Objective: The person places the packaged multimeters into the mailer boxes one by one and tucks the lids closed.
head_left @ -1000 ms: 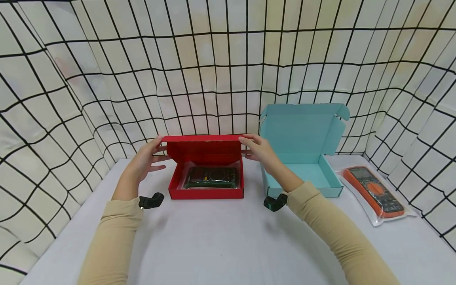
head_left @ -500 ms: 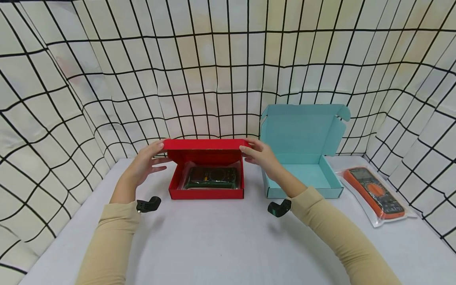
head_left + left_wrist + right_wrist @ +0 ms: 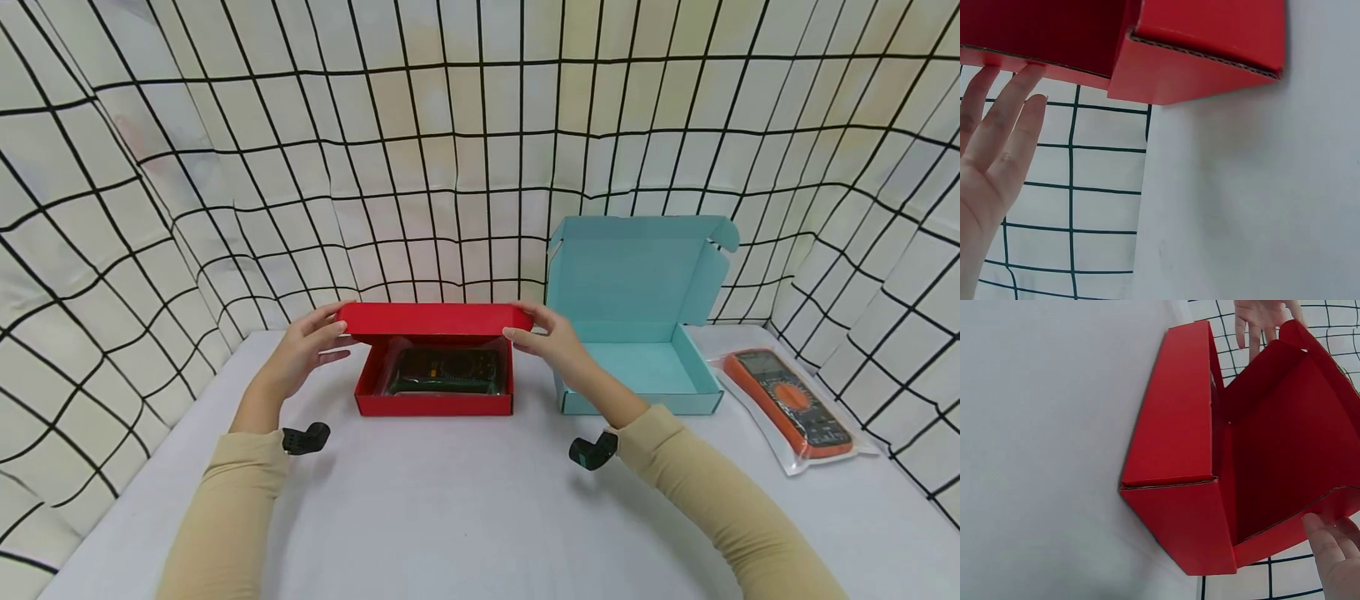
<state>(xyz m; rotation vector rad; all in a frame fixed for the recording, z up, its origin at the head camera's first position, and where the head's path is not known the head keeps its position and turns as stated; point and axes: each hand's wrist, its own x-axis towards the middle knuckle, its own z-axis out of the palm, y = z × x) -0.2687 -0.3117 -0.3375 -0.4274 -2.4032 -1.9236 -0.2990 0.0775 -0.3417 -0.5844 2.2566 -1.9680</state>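
A red cardboard box stands on the table, its hinged lid tilted partly down over it. Inside lies a dark multimeter in clear plastic, its upper part shaded by the lid. My left hand holds the lid's left corner with thumb and forefinger; in the left wrist view, straight fingers touch the side flap. At the lid's right corner my right hand grips with thumb in front and forefinger above. From the right wrist view, the lid's inside is bare.
To the right stands a light-blue box with its lid raised and nothing inside. Beyond it lies an orange multimeter in a clear plastic bag. White cloth with a black grid rises behind the white table.
The red lid has swung forward and down, so its front flap now faces me and covers more of the opening. Both hands have followed it downward. The blue box and orange multimeter stay put.
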